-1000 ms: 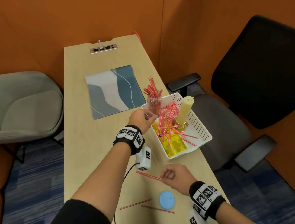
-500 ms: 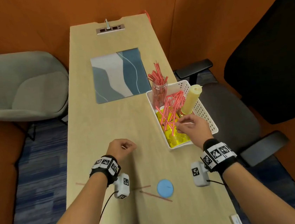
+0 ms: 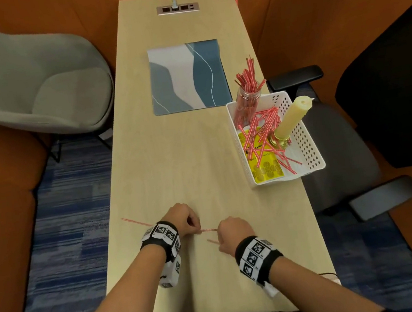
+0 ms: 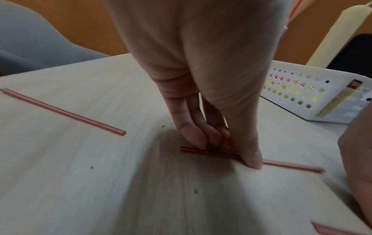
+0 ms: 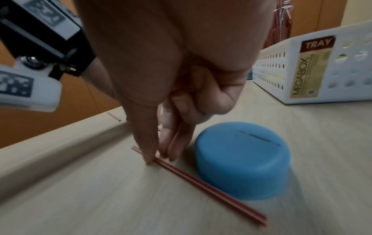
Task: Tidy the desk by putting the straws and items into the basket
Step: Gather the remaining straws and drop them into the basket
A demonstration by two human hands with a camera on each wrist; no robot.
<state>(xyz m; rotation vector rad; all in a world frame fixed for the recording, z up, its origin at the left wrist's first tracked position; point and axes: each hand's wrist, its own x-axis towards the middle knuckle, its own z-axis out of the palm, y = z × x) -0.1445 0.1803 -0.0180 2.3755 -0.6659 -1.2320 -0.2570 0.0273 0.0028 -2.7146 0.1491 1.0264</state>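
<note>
From the head view, we have both hands low at 6 o'clock on the desk [image 3: 174,159], each over its own straw, presumably so two go to the basket [image 3: 312,143] in one trip. The basket sits at 3 o'clock by the desk's right edge, already holding many straws, a candle [image 3: 293,117] and a jar [image 3: 246,102]. Our left hand [image 3: 181,219] and right hand [image 3: 233,232] are near each other but apart. A third straw [image 3: 135,222] lies at 9 o'clock of the left wrist.

In the left wrist view, thumb and fingers [image 4: 193,139] pinch the middle straw [image 4: 281,165] flat on the desk, a tip-to-tip grip that suits something so thin.

In the right wrist view, thumb and fingers [image 5: 173,149] close on one end of another straw [image 5: 211,189], which lies touching or just beside a blue lid [image 5: 243,160] at 3 o'clock. We judge neither straw lifted yet.
</note>
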